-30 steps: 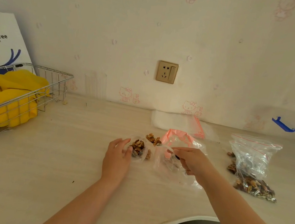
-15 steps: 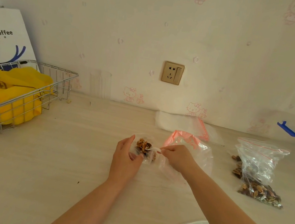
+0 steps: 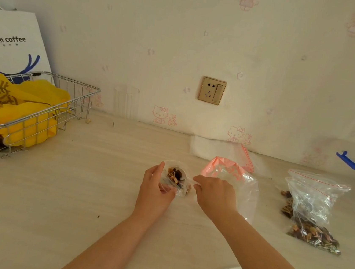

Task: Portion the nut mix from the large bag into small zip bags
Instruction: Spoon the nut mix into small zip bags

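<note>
Two hands (image 3: pixel 154 194) (image 3: pixel 213 196), one wire basket (image 3: pixel 74 102), one wall socket (image 3: pixel 212 90).

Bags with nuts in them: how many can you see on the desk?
2. One small zip bag held open between the left hand and right hand; one large bag at right. Others may be hidden.

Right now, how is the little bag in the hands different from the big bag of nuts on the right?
The little bag is small, while the big bag is much larger. The little bag is held by the left hand, with the right hand tipping a white scoop of nuts at its mouth; the big bag lies untouched on the table. Both are clear plastic and hold nut mix.
</note>
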